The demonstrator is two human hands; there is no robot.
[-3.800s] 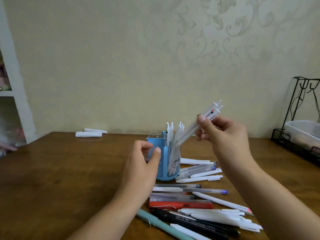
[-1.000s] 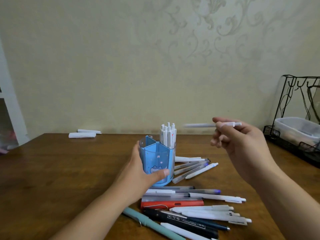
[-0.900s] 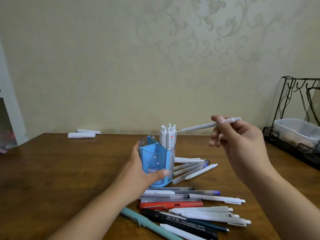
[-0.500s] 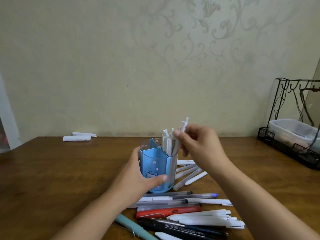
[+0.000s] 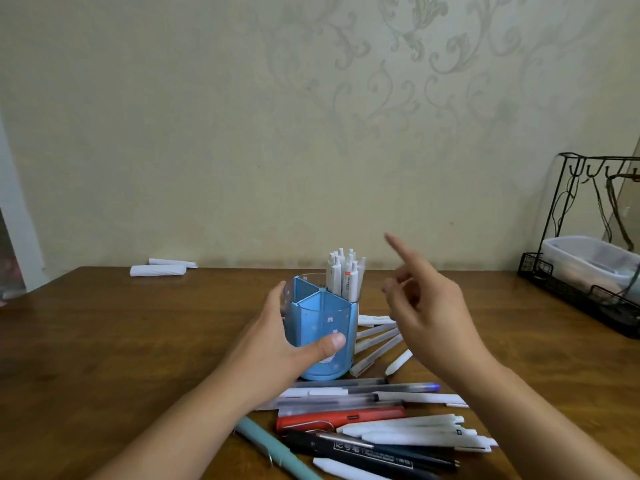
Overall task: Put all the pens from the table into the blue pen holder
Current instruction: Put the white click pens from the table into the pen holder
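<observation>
While wrapped around the blue pen holder (image 5: 323,336) mid-table (image 5: 104,341), left hand (image 5: 277,344) thumb across its front. Right hand (image 5: 427,306) beside it, fingers (image 5: 398,247) spread, empty. White pens (image 5: 346,278) upright in the rear compartment; loose pens (image 5: 374,420) lying nearer.

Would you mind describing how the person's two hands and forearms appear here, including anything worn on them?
Both are bare. The left hand and the right hand carry no gloves, and no rings, watch or bracelet show. Both forearms are uncovered down to the bottom edge of the picture, with no sleeve in view. The nails look short and unpainted. The right hand's fingers are blurred.
</observation>
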